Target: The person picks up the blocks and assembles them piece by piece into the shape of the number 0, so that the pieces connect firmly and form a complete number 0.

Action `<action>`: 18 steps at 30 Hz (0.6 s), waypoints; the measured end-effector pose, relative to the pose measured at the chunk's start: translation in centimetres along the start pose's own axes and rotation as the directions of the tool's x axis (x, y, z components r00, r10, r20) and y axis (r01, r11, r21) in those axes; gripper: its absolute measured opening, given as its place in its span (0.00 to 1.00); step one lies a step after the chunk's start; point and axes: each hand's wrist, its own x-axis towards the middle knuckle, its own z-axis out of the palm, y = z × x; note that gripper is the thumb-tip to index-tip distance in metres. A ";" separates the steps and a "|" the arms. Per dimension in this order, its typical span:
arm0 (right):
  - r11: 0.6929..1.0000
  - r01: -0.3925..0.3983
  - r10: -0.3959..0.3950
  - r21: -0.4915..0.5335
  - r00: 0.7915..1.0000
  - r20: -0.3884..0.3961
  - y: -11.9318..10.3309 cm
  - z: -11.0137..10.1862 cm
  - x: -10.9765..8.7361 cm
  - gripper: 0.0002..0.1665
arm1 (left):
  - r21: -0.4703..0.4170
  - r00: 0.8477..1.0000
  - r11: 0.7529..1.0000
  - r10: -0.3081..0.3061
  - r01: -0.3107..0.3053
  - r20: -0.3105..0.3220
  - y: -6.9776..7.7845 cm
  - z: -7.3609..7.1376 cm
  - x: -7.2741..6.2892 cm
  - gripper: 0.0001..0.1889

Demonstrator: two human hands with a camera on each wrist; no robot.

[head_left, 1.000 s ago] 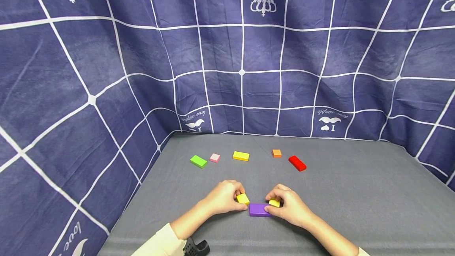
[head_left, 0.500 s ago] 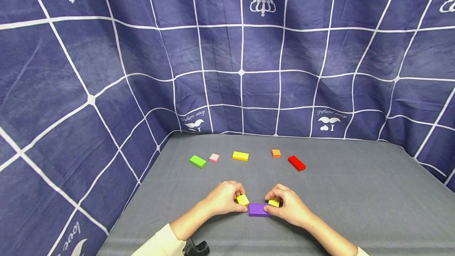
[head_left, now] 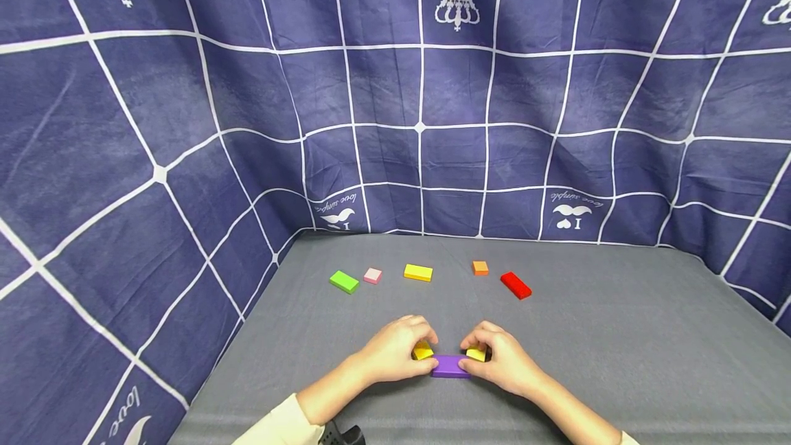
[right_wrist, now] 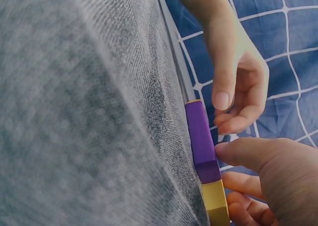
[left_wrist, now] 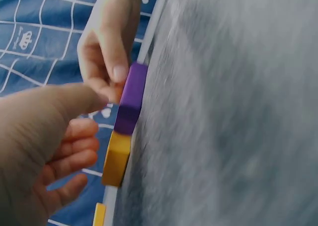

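A purple rectangular block (head_left: pixel 450 366) lies flat between a yellow block (head_left: pixel 423 351) at its left end and another yellow block (head_left: pixel 476 354) at its right end. The left hand (head_left: pixel 397 350) is arched beside the left yellow block, fingers apart, with its thumb over the purple block's left end. In the left wrist view, the yellow block (left_wrist: pixel 117 159) stands clear of those fingers. The right hand (head_left: pixel 502 357) has its thumb at the purple block's right end and loosely bent fingers by the right yellow block. Its far fingertips are partly hidden in the right wrist view.
Farther back on the grey cloth (head_left: pixel 593 335) lie a green block (head_left: pixel 344 281), a pink block (head_left: pixel 373 275), a yellow rectangular block (head_left: pixel 418 272), an orange block (head_left: pixel 480 268) and a red block (head_left: pixel 516 285). A blue curtain (head_left: pixel 383 88) with white lines hangs behind and at left.
The left hand has loosened from the left yellow block and shifted slightly right, its thumb now over the purple block's end. The right hand and the blocks look nearly still.
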 end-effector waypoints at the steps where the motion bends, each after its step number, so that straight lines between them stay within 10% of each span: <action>1: 1.000 0.000 0.000 0.001 1.000 0.001 0.0 0.0 0.0 0.10 | 0.000 1.000 1.000 -0.003 0.003 -0.006 0.2 0.1 0.0 0.12; 18: 1.000 -0.012 0.012 0.004 1.000 0.003 -0.1 0.0 0.0 0.10 | 0.065 0.999 0.997 -0.033 0.036 -0.036 1.1 1.0 -0.2 0.09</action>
